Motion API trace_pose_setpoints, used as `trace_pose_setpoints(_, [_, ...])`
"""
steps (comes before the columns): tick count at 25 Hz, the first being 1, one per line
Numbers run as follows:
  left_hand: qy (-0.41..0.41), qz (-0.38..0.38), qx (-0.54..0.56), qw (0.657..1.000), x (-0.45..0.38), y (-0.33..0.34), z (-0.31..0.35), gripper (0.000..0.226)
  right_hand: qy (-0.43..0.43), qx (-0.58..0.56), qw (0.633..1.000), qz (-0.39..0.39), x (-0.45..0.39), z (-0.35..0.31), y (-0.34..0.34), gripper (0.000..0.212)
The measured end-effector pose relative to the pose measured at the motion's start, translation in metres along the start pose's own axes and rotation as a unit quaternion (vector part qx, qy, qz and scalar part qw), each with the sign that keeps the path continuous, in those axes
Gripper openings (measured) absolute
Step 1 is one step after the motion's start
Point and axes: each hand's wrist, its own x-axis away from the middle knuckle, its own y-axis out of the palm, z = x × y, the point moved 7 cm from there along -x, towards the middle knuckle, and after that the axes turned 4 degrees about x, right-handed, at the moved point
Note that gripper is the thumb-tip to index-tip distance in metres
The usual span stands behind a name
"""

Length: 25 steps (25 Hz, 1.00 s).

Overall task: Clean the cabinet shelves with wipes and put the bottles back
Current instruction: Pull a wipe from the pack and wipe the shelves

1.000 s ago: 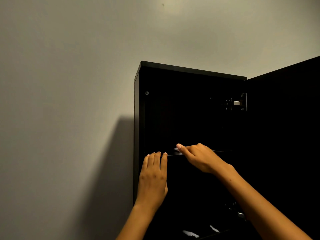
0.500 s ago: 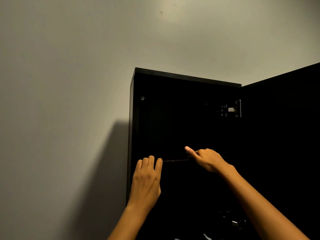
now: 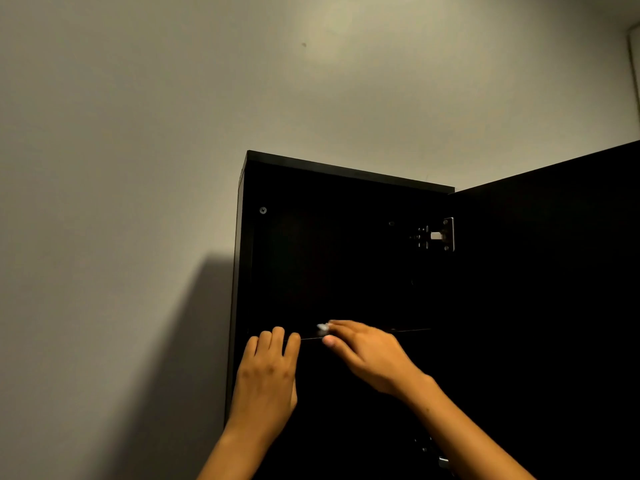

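The right hand (image 3: pixel 372 355) is pinching a white wipe (image 3: pixel 322 327) at the shelf's (image 3: pixel 412 330) front edge while the left hand (image 3: pixel 268 368) is resting flat-fingered there, so the small wipe may be slipping free under sideways rubbing.
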Motion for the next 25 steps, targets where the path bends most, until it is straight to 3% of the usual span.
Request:
trace_pose_setpoints(3, [-0.003, -0.003, 0.014, 1.0, -0.002, -0.001, -0.001, 0.05, 0.119, 0.023, 0.992, 0.047, 0.017, 0.065, -0.01, 0.125])
trace_pose_setpoints(5, [-0.004, -0.003, 0.024, 1.0, -0.004, -0.002, -0.002, 0.046, 0.167, 0.029, 0.982, 0.077, 0.027, 0.083, -0.012, 0.13])
trace_pose_setpoints(7, [-0.005, -0.002, 0.034, 0.999, -0.005, -0.003, -0.003, 0.045, 0.142, 0.019, 0.985, 0.101, 0.027, 0.069, -0.012, 0.123])
trace_pose_setpoints(9, [-0.006, -0.004, 0.037, 0.999, -0.005, -0.003, -0.003, 0.046, 0.086, -0.007, 0.993, 0.084, 0.019, 0.035, -0.009, 0.094])
trace_pose_setpoints(11, [-0.007, -0.004, 0.039, 0.999, -0.005, -0.003, -0.003, 0.048, 0.034, -0.009, 0.999, 0.025, 0.0, 0.006, -0.006, 0.061])
trace_pose_setpoints(12, [-0.007, -0.005, 0.04, 0.999, -0.005, -0.004, -0.002, 0.049, 0.022, -0.016, 1.0, -0.016, -0.01, -0.003, -0.004, 0.058])
trace_pose_setpoints(17, [-0.007, -0.009, 0.041, 0.999, -0.006, -0.006, -0.001, 0.049, 0.038, -0.063, 0.979, -0.191, -0.038, 0.003, 0.015, 0.066])
trace_pose_setpoints(20, [-0.008, -0.014, 0.042, 0.999, -0.006, -0.006, -0.002, 0.05, 0.093, -0.081, 0.976, -0.18, -0.034, 0.033, 0.011, 0.076])
trace_pose_setpoints(25, [-0.011, -0.019, 0.054, 0.998, -0.003, -0.007, -0.002, 0.05, 0.121, 0.038, 0.985, -0.118, -0.016, 0.064, 0.002, 0.068])
